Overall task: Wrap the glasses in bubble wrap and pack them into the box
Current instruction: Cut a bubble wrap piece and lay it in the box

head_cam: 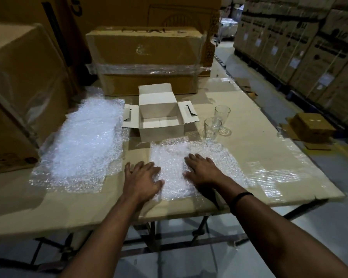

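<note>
Both the left hand and right hand lay flat, fingers spread, smoothing a bubble wrap sheet before the open box; next, fetching 1 of 2 glasses beside it.

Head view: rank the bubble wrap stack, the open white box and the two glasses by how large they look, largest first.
1. bubble wrap stack
2. open white box
3. nearer glass and farther glass: they look alike, so unranked.
</note>
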`<state>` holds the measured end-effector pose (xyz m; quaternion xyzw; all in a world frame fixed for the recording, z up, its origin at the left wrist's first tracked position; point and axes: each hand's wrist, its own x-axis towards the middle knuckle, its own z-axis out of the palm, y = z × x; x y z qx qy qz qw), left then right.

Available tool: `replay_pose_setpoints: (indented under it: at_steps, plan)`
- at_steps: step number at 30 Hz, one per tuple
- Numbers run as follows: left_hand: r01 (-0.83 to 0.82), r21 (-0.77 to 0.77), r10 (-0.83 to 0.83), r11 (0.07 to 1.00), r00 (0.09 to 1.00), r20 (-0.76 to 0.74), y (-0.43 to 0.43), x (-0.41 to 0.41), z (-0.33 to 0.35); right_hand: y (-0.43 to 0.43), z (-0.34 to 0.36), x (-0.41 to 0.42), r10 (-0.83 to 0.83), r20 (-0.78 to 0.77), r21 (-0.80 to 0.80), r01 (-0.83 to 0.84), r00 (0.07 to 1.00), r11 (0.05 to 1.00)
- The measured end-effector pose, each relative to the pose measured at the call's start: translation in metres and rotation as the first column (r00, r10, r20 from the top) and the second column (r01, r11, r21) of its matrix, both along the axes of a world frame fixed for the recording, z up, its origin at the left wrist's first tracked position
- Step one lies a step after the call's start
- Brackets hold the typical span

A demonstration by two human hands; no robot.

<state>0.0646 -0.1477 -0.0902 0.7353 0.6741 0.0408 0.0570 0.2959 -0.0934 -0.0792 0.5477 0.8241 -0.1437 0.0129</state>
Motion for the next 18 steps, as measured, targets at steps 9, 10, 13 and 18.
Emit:
replay_pose_setpoints:
  at_steps: [9, 10, 13, 18]
  plan:
    - [0.003, -0.03, 0.0, 1.0, 0.994, 0.113, -0.005, -0.009, -0.008, -0.014, -0.006, 0.002, -0.137, -0.087, 0.135, 0.148, 0.987, 0.98]
    - [0.017, -0.074, -0.01, 0.997, 0.996, 0.084, -0.004, -0.009, -0.008, -0.014, -0.002, 0.006, -0.227, -0.157, 0.202, 0.256, 0.961, 0.945]
    - [0.013, -0.072, -0.009, 0.997, 0.998, 0.065, 0.0, -0.008, -0.004, -0.011, 0.007, 0.027, -0.545, -0.221, 0.257, 0.587, 0.809, 0.768]
    - [0.002, -0.07, 0.003, 0.998, 0.998, 0.07, 0.005, -0.007, -0.002, -0.007, 0.014, 0.054, -0.785, 0.052, 0.023, 0.785, 0.618, 0.619]
